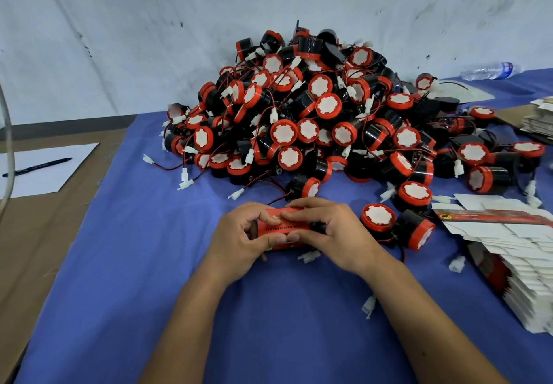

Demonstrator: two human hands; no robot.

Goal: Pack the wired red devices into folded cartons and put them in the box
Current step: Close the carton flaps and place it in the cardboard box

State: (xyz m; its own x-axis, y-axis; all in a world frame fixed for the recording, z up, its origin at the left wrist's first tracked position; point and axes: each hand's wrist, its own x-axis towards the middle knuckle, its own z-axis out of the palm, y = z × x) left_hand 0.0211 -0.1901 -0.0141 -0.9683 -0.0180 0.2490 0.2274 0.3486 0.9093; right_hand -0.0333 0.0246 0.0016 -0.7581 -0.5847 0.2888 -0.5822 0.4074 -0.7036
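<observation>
Both of your hands are curled round one red carton (282, 228) at the centre of the frame, low over the blue surface (149, 264). Your left hand (239, 241) grips its left end with the thumb across the front; your right hand (332, 234) wraps the right end, fingers over the top edge. Whether a device is already inside cannot be told, since your fingers hide both ends.

A white connector (309, 255) lies on the surface just below the carton, beside your right thumb. If that lead belongs to the device you are packing, it could get pinched in the flap or hang outside when you close it, so check it before tucking.

The carton looks like thin card. Squeezing hard from both ends could buckle it or pop a folded flap open.

The pile of red devices (314, 120) fills the upper middle of the frame, its wires tangled. Pulling the next one out by its lead could drag neighbours with it and roll them toward the stack of flat cartons (508, 249) at the right edge.

The box for finished cartons is not in view, so you will have to look away to place this one; keep your hold firm while you do.
</observation>
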